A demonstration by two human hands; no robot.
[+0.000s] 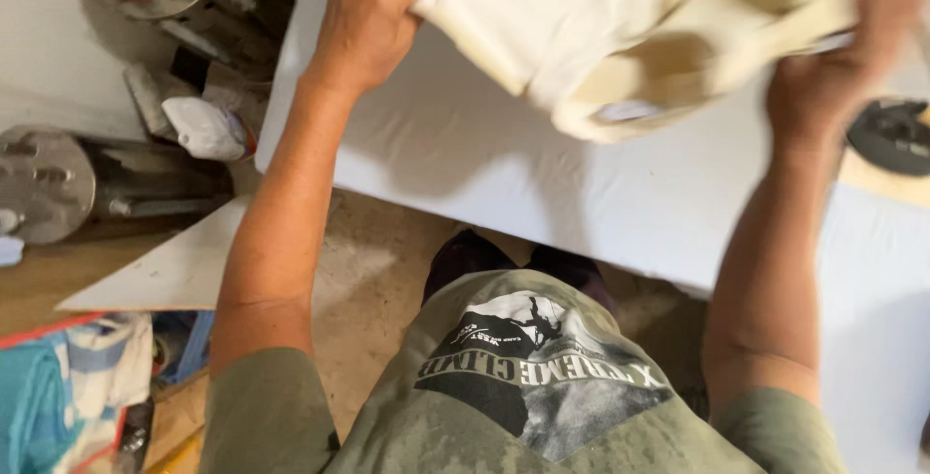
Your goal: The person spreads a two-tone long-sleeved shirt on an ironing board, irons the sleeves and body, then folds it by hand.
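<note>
Left hand [368, 19] and right hand [838, 62] both grip a cream cloth [620, 29].
Fingers closed on its edges, it hangs above the white tabletop [542, 183].

Between the hands and below them, the white bench [542, 174] surface lies bare and passable. The cream cloth [620, 29] bunched between both hands blocks passage above. A black round object [891, 135] sits just beside the right hand [833, 77].

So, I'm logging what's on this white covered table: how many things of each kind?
Cream fabric garment, held in left hand and right hand: 1
Black round disc-shaped object: 1
Total: 2
</note>
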